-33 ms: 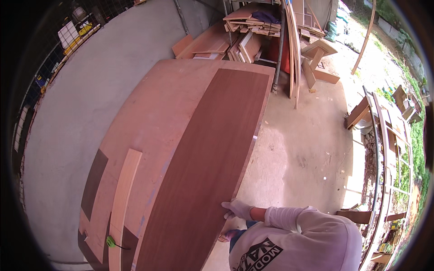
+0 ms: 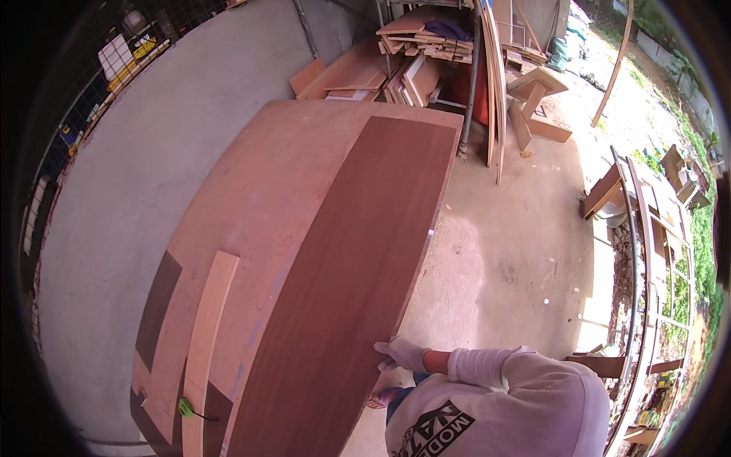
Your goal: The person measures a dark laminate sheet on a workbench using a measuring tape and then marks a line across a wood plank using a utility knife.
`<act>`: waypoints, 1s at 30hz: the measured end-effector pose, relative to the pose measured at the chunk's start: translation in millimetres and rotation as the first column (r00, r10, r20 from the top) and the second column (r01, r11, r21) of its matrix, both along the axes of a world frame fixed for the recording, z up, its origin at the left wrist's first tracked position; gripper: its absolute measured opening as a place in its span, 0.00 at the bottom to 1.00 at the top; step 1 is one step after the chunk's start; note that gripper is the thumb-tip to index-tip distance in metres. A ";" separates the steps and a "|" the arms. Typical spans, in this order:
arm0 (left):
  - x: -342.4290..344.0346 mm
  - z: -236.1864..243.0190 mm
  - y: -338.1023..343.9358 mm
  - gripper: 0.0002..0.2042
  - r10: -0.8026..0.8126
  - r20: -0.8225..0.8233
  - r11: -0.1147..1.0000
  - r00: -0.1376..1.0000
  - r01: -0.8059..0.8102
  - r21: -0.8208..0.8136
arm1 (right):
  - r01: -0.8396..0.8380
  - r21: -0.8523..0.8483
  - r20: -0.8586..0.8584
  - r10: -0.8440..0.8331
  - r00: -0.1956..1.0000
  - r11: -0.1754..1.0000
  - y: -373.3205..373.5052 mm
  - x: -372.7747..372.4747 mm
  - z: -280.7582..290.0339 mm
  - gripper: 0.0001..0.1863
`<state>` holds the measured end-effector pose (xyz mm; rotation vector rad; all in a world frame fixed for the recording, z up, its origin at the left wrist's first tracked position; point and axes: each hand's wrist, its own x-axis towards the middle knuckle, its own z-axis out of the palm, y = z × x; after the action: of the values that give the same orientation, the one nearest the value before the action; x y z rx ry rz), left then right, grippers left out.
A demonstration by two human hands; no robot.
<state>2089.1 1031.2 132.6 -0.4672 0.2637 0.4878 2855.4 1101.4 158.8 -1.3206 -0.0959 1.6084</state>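
Observation:
A long dark brown wooden panel (image 2: 339, 274) lies lengthwise over a wide reddish sheet (image 2: 259, 175). At the panel's near right edge, my gloved right hand (image 2: 400, 356) grips it, its fingertips on the rim; the grip's underside is hidden. My left hand is out of view. To the panel's left rests a pale wooden strip (image 2: 209, 324) on the sheet, and a green tape measure (image 2: 186, 408) sits on its near end.
Dark pieces (image 2: 158, 308) show along the sheet's left side. Stacked boards (image 2: 426, 46) and a metal pole (image 2: 472, 84) stand at the back. Tall thin strips (image 2: 495, 91) lean beside them. A wooden frame piece (image 2: 537, 99) stands behind, right; railings (image 2: 636, 266) line the right.
The panel's far end has shifted very slightly to the right. My right hand stays at the same edge, almost unmoved.

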 end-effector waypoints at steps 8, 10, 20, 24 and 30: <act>39.4 -24.5 1.3 0.18 0.966 0.227 0.256 -0.124 0.338 -0.906 | -0.039 -0.136 -0.038 0.034 0.999 0.990 2.4 39.7 16.2 0.24; 73.2 -34.3 7.6 0.19 0.629 -0.378 0.687 -0.679 0.713 -0.139 | 0.024 -0.143 0.031 -0.020 0.999 0.989 4.4 45.7 -0.9 0.23; 104.3 -23.9 86.2 0.20 0.540 -0.757 0.629 -0.368 -0.421 0.654 | 0.014 -0.063 -0.004 -0.014 1.000 0.998 24.2 8.8 7.8 0.21; 89.3 -18.7 31.9 0.22 0.403 -0.777 0.588 -0.484 -0.513 0.625 | -0.106 -0.157 0.079 0.119 0.990 0.982 14.7 -8.7 -10.9 0.23; 158.9 5.8 6.1 0.46 -0.040 -0.403 0.944 -0.914 -0.167 0.285 | -0.389 -0.205 0.115 0.417 0.902 0.898 8.6 28.0 -9.6 0.32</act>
<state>2248.0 1037.4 138.4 0.3550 2.8213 1.2775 2883.4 1110.0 149.2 -1.6461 -0.3512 1.8911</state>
